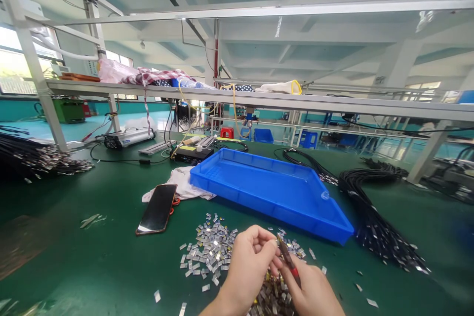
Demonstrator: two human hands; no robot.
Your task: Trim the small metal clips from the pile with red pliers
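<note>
My right hand (309, 284) is closed round a pair of pliers (289, 259) with red on the handle, its dark jaws pointing up and left. Close beside the jaws, my left hand (252, 261) has its thumb and fingers pinched together; whatever small piece they hold is too hidden to name. Under and beyond the hands lies a pile of small silvery metal pieces (211, 247). Nearer to me, partly covered by both hands, is a heap of brownish small pieces (272, 296).
A blue tray (259, 197) stands behind the pile. Left of it are a phone (157, 210), red-handled scissors (176, 202) and a white cloth (183, 182). Bundles of black cables lie at the right (365, 207) and left (37, 153). A shelf (259, 98) spans the green table.
</note>
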